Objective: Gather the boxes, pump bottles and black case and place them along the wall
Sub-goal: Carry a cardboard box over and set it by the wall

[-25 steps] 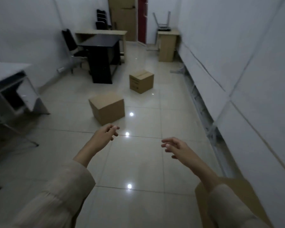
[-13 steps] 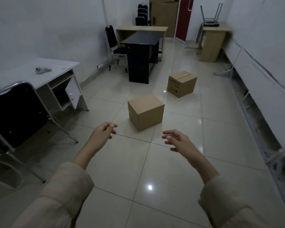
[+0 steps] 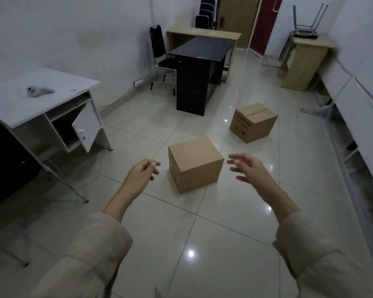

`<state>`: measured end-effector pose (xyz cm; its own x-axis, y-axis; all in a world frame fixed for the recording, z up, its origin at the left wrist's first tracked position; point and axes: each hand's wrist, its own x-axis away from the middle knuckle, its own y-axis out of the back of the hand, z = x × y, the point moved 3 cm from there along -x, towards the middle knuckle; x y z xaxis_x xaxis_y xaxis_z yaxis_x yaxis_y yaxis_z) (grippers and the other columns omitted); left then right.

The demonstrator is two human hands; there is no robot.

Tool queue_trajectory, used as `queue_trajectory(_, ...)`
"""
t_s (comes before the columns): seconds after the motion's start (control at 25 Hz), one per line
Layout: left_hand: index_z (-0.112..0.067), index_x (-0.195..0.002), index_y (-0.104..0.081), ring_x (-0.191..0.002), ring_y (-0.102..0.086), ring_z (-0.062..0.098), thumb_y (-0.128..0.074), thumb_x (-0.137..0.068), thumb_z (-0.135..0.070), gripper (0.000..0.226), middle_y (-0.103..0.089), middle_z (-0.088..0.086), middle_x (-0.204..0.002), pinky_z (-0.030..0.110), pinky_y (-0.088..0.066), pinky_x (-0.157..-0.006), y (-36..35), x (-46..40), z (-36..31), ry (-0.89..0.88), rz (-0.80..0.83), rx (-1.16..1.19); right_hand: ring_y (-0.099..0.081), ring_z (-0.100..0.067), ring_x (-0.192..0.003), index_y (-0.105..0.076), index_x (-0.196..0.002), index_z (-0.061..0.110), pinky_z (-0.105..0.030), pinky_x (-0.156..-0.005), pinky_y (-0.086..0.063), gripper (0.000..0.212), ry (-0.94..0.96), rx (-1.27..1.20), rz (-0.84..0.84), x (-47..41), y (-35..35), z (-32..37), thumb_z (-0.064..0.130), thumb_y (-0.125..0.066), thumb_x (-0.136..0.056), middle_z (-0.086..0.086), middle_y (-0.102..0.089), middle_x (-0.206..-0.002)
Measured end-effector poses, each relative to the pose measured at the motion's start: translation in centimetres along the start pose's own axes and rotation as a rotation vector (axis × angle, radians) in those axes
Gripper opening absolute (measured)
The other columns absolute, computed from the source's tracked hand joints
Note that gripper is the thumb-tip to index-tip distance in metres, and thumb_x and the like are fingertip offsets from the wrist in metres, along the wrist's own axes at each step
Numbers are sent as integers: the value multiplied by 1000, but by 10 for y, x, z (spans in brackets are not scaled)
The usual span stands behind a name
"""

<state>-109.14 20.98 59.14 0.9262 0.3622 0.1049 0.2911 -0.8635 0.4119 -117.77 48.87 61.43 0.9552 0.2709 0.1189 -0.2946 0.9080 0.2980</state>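
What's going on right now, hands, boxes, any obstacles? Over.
Left hand and right hand open, empty, flanking near box. Far box untouched on floor. Nothing between hands and box.

The floor [image 3: 235,222] is glossy, smooth tile that mirrors the ceiling lights, while the near box [image 3: 195,163] and the far box [image 3: 253,122] are matt brown cardboard, the far one with a strip of tape across its top. The white desk [image 3: 11,104] on the left has a smooth matt top, the black desk [image 3: 199,61] a faintly sheened one, and the far right table [image 3: 304,61] looks like pale wood. Both sleeves [image 3: 91,254] are soft, matt beige cloth, and the black chair [image 3: 159,50] stands on shiny metal legs.
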Motion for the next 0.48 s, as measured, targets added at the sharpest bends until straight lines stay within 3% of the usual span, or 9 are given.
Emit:
queue_trajectory(0.2,-16,-105,-59,-72,-52,12,-37,-97,-23,24,-60,-1,-86,21,-37,-60,-11,-119,-4,21,-2,2,-61,-10,-100,-59,-107,28,-33,-88,-50,19,7,11,13,-116,0,-2,21,-45,-95,10,-64,-107)
queue_trajectory(0.48,-18,-101,-60,-72,-52,13,-38,-96,-24,23,-60,-4,-82,24,-37,-60,-23,-284,-7,49,101,6,-60,-9,-98,-58,-103,28,-23,-77,-49,19,-96,-60,-139,-256,-2,0,19,-43,-96,8,-63,-105)
